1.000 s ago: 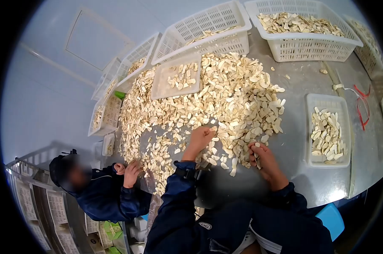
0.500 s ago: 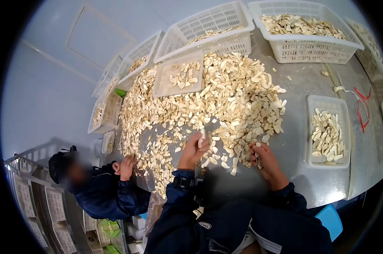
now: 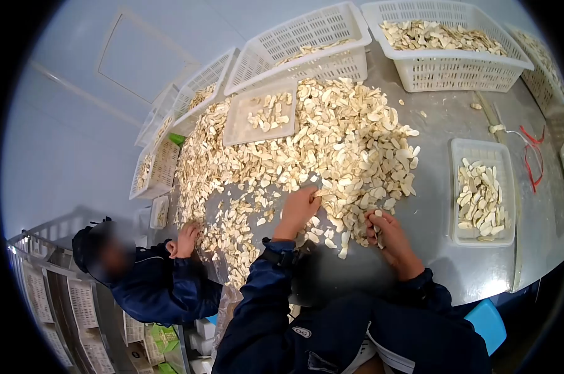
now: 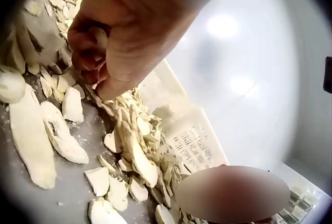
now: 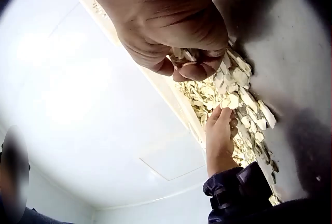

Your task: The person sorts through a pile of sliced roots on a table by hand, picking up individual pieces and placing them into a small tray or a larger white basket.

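Note:
A big heap of pale slices (image 3: 350, 137), which look like dried mushroom, covers much of the metal table. My left hand (image 3: 299, 209) reaches into its near edge with fingers curled. In the left wrist view, a pale slice (image 4: 98, 38) shows inside the curled fingers of that hand (image 4: 135, 37), with thumb and fingertips close over the heap. At the heap's right front corner, my right hand (image 3: 391, 237) holds several slices (image 5: 184, 54) in its curled fingers, palm side partly hidden. Loose slices (image 4: 31, 141) lie on the table below the left hand.
A shallow white tray (image 3: 453, 187) of slices stands at the right. Another tray (image 3: 232, 128) sits on the heap. White slatted baskets (image 3: 466, 71) line the back. Red string (image 3: 531, 159) lies at the far right. Another person's hands (image 3: 185, 242) are at the table's left.
My left hand drew back toward me with a pale slice upright in its fingers, then reached forward to the heap again. The right hand stayed in place. The other person's hands shifted slightly left.

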Demonstrator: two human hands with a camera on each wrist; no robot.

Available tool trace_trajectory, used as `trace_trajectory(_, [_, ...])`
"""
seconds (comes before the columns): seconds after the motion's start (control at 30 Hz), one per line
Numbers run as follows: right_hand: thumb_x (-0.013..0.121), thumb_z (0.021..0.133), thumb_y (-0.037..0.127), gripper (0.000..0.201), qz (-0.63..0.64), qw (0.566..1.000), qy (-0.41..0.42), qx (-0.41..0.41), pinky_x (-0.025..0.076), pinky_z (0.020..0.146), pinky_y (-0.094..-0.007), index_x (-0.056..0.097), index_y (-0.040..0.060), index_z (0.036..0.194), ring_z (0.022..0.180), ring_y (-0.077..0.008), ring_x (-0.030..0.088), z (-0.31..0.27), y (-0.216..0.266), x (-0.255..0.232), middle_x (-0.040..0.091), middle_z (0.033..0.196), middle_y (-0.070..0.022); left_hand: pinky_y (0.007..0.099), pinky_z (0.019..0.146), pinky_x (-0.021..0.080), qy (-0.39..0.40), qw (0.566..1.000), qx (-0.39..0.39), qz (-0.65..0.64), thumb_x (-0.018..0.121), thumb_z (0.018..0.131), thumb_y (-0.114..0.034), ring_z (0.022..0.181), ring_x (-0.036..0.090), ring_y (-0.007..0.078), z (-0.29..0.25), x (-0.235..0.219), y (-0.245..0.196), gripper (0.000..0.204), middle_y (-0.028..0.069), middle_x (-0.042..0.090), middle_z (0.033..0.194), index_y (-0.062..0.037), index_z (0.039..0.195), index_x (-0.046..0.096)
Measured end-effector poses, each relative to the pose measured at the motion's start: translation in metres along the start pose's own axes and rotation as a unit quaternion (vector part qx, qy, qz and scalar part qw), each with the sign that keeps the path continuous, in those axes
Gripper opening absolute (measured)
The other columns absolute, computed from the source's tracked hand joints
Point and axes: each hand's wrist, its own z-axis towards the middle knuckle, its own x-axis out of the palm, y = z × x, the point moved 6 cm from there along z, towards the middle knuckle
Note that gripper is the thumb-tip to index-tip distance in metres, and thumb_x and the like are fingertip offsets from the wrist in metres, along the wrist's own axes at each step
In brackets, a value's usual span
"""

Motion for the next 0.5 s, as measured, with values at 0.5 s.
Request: trace_trajectory(0.5, [0.055,0.099,0.012,0.013,0.005,1.000,0.001,0.006,0.041,0.058,-0.0243,0.062,0.0045,0.105,0.070,-0.0086,0.052,0.000,0.000,0.002,0.056,0.083,0.0016,0.0344,0.061,0.049,-0.056,0.995,0.033,-0.072,0.067,0.085,-0.013,0.064,0.062,0.0264,-0.002,-0.005,0.007,0.010,0.0107,0.065,0.075,-0.0034,0.087,0.069])
